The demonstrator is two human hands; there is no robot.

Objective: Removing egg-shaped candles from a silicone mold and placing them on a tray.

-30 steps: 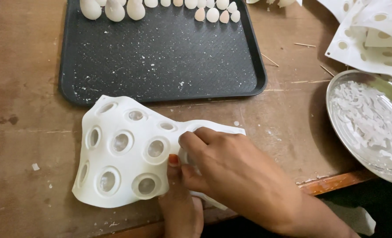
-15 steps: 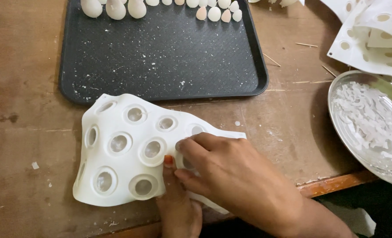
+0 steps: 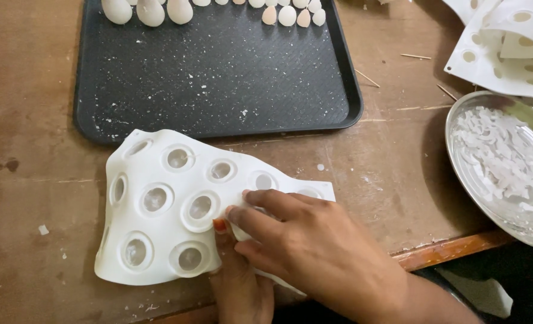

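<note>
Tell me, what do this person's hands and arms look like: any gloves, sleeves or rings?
Both hands are bare, with no gloves. The right hand shows no ring or watch, and its forearm is uncovered as far as the picture's edge, with no sleeve in sight. The left hand lies mostly hidden beneath it; one nail there looks painted orange-red. Nails are short.

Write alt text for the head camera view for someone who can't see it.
Two hands, the right hand over the left hand, press on a white flexible mould with round cavities on a wooden table. Behind it, a black tray holds white egg-shaped pieces; a metal dish of white scraps sits right.
</note>
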